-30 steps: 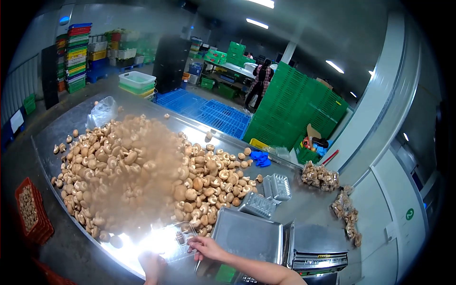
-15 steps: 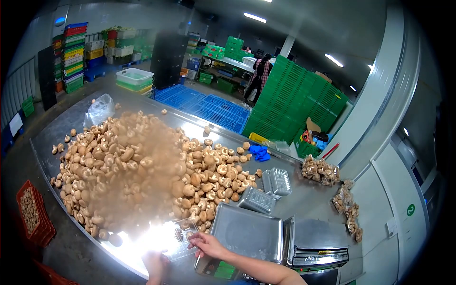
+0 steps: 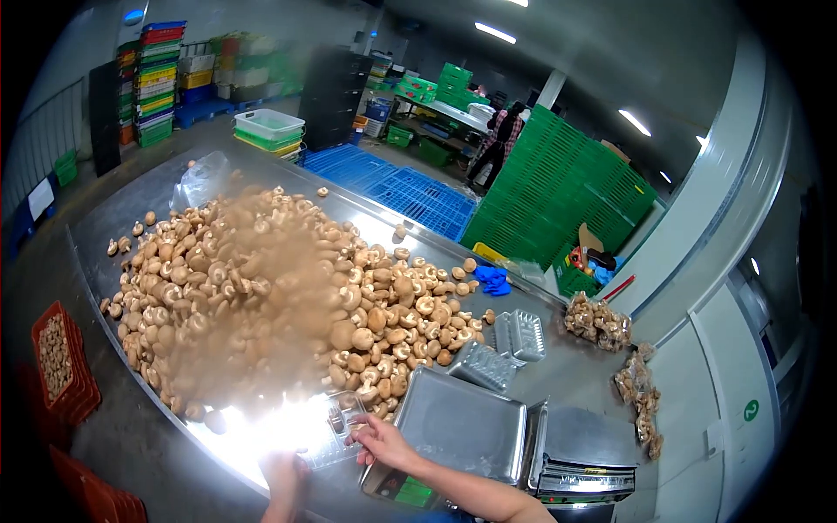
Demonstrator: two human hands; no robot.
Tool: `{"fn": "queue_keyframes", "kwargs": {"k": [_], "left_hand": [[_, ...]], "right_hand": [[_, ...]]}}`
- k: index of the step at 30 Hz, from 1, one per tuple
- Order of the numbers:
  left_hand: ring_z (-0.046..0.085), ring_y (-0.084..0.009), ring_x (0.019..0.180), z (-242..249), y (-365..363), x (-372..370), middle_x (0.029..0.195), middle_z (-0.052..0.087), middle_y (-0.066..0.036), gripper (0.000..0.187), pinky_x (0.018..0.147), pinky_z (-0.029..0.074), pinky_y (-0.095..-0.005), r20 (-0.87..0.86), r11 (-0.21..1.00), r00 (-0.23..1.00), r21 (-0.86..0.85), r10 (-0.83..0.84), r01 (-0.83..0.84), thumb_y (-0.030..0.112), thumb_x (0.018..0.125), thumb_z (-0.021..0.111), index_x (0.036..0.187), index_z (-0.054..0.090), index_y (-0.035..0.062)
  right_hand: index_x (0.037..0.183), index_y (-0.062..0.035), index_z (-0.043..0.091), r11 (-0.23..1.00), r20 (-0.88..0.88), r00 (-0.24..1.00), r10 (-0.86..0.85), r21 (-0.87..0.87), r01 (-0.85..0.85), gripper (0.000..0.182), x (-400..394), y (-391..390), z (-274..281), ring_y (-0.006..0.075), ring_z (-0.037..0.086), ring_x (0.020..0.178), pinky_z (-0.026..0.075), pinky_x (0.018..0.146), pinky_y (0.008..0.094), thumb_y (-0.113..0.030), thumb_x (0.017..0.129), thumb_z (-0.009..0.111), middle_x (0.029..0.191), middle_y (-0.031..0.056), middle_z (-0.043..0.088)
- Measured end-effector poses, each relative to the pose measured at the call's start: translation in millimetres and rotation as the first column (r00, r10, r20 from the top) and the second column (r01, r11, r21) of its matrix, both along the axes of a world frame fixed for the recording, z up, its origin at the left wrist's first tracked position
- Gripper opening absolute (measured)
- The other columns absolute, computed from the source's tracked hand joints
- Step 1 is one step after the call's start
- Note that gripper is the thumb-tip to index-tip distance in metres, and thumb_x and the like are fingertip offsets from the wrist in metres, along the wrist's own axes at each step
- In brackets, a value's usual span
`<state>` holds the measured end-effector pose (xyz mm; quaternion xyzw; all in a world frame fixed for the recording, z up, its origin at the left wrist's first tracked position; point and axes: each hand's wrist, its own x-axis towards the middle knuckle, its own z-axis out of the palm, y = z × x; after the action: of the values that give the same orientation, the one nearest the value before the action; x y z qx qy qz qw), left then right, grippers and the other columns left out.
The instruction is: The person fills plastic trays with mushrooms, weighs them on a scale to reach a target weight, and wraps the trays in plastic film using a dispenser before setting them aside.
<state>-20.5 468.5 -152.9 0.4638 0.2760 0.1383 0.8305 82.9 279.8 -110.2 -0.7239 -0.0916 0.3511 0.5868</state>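
A clear plastic tray (image 3: 330,451) is tilted near the table's front edge, with a few brownish shapes, apparently mushrooms, at its far end. My left hand (image 3: 285,481) grips the tray's near left edge, its fingers partly washed out by glare. At the tray's right side is my right hand (image 3: 381,442), fingers bent and apart, with nothing plainly held. Just beyond spreads a large heap of brown mushrooms (image 3: 384,327), blurred in its middle by a smear on the view.
To the right are a flat metal scale platform (image 3: 462,423), stacked empty plastic trays (image 3: 527,336), a wrapping machine (image 3: 586,444) and bagged mushrooms (image 3: 598,321). A blue glove (image 3: 493,280) lies behind. Red crates (image 3: 68,366) stand at left; a person (image 3: 497,144) works far back.
The view has shifted slightly, moving the scene right and down. My right hand's fingers have loosened and spread at the tray's edge. My left hand stays at the tray.
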Motion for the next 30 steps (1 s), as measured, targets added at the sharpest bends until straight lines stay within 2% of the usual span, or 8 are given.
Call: {"fn": "queue_keyframes", "kwargs": {"k": [8,14,17,20,23,26,30], "left_hand": [[0.051,-0.015,0.036,-10,9,-14,0.07,0.063,-0.016,0.01,0.031,0.035,-0.0218,-0.038,0.999,0.999,0.006,0.033,-0.033,0.004,0.089,0.057,0.096,0.05,0.001],[0.051,-0.0135,0.036,-21,26,-16,0.069,0.064,-0.016,0.009,0.032,0.036,-0.0211,-0.07,0.999,0.997,-0.026,0.04,-0.042,0.002,0.089,0.057,0.095,0.051,0.0007],[0.051,-0.0129,0.036,-49,38,-18,0.069,0.064,-0.016,0.01,0.032,0.036,-0.0211,-0.066,0.999,0.997,0.009,0.047,-0.047,0.002,0.088,0.057,0.096,0.051,0.0007],[0.05,-0.0127,0.036,-51,49,-17,0.069,0.065,-0.015,0.01,0.032,0.035,-0.0213,-0.073,0.993,0.993,-0.066,0.089,-0.094,0.002,0.088,0.058,0.096,0.051,0.0006],[0.049,-0.0126,0.036,-69,64,-17,0.069,0.064,-0.015,0.011,0.032,0.035,-0.0216,-0.043,0.995,0.995,-0.027,0.091,-0.092,0.001,0.088,0.058,0.095,0.051,0.0005],[0.049,-0.0127,0.035,-61,76,-15,0.068,0.064,-0.015,0.011,0.031,0.035,-0.0215,-0.108,0.995,0.989,-0.021,0.097,-0.1,0.001,0.088,0.058,0.095,0.051,0.0002],[0.049,-0.0123,0.035,-77,86,-14,0.068,0.064,-0.014,0.012,0.031,0.034,-0.0214,-0.048,0.992,0.991,-0.017,0.126,-0.127,0.002,0.088,0.058,0.097,0.05,-0.0003]], "right_hand": [[0.132,0.0026,0.036,0.999,-0.046,0.999,0.03,-0.017,-0.03,0.04,-5,11,-12,0.0105,0.062,0.061,0.049,0.05,0.0203,-0.014,0.098,0.049,0.098,0.0091,0.068],[0.127,0.0063,0.04,0.995,-0.091,0.994,0.064,-0.077,-0.071,0.035,-5,28,-13,0.0104,0.063,0.062,0.05,0.05,0.0208,-0.011,0.098,0.047,0.099,0.0113,0.067],[0.126,0.0061,0.042,0.987,-0.115,0.986,0.117,-0.093,-0.128,0.032,-2,39,-17,0.0101,0.063,0.062,0.049,0.051,0.0204,-0.012,0.099,0.045,0.102,0.0113,0.067],[0.126,0.0053,0.043,0.99,-0.136,0.985,0.102,-0.079,-0.114,0.032,-1,50,-34,0.01,0.062,0.062,0.049,0.052,0.0199,-0.013,0.099,0.045,0.102,0.0111,0.067],[0.126,0.0049,0.043,0.985,-0.162,0.978,0.134,-0.087,-0.149,0.032,3,66,-36,0.01,0.063,0.062,0.05,0.053,0.0203,-0.014,0.1,0.045,0.103,0.0112,0.067],[0.126,0.0045,0.044,0.981,-0.171,0.972,0.159,-0.085,-0.175,0.033,9,79,-47,0.0101,0.063,0.063,0.05,0.054,0.0207,-0.015,0.1,0.045,0.103,0.0113,0.067],[0.126,0.0039,0.044,0.978,-0.159,0.972,0.172,-0.092,-0.188,0.034,13,94,-55,0.0101,0.063,0.062,0.05,0.053,0.0206,-0.017,0.1,0.047,0.1,0.0109,0.068]]}}
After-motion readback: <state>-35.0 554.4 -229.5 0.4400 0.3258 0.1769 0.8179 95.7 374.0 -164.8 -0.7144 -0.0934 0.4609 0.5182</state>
